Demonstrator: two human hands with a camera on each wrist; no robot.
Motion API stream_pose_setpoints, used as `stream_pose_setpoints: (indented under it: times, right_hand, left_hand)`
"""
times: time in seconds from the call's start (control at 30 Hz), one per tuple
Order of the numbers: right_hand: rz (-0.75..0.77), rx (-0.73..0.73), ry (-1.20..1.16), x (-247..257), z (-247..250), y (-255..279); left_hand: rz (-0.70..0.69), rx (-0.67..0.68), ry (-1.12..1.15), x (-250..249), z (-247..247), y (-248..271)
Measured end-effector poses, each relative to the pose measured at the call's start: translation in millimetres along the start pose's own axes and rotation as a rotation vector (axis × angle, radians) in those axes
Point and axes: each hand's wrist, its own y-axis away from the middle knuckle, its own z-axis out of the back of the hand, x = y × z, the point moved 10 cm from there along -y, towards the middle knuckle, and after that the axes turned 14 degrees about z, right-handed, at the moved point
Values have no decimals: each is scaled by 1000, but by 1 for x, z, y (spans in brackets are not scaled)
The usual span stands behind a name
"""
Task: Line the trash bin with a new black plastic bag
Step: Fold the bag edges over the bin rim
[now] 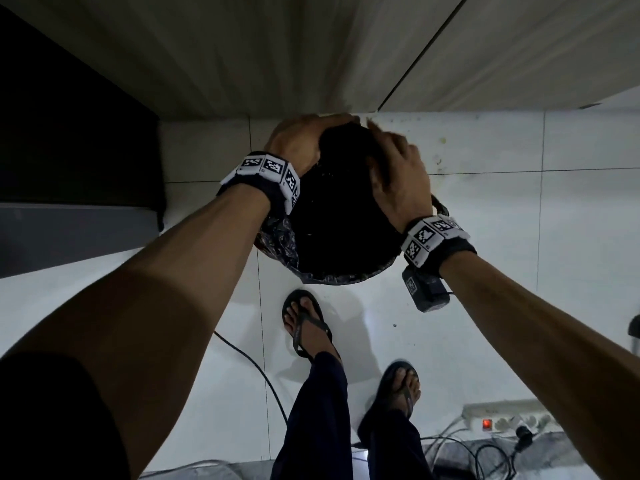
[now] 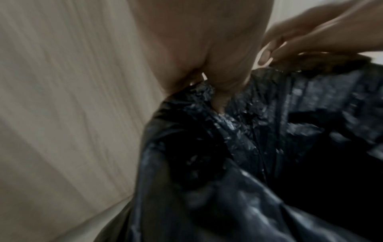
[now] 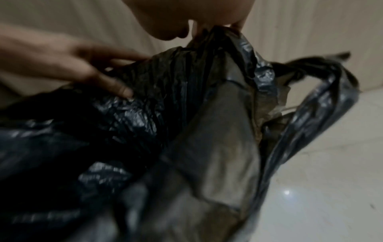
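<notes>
A round trash bin (image 1: 349,279) stands on the white tile floor against a pale panel, with a crinkled black plastic bag (image 1: 346,216) spread over its mouth. Both hands are at the far rim. My left hand (image 1: 304,140) pinches the bag's edge between thumb and fingers (image 2: 219,96). My right hand (image 1: 398,171) holds a raised peak of the bag's edge (image 3: 209,37) just to the right of it. The bin's grey inner wall (image 3: 223,139) shows beside the bag in the right wrist view. The near rim is wrapped in the bag.
A pale wood-grain panel (image 1: 277,57) rises right behind the bin. A dark block (image 1: 69,133) stands at the left. My feet in sandals (image 1: 306,323) are close in front. A power strip (image 1: 509,419) and cables (image 1: 256,368) lie on the floor.
</notes>
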Motion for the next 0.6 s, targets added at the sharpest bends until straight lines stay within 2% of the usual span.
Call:
stream_pose_setpoints:
  times: [0.07,0.13,0.27,0.43,0.6]
  right_hand:
    - [-41,29,-58,-8,-6,6]
    - [-101,-28,-101,-21,-2,11]
    - [-190,-71,-212,-34,1,22]
    - [-288,30,-307,-39,-16,28]
    - [-362,38,-346,-40,-15,43]
  left_hand:
    - [21,-14,85,7,3,4]
    - [72,-45,130,22,5,7]
    - [252,-104,254,58,5,15]
    - [390,-256,367,85,3,42]
    - [495,-279,505,105,-9,61]
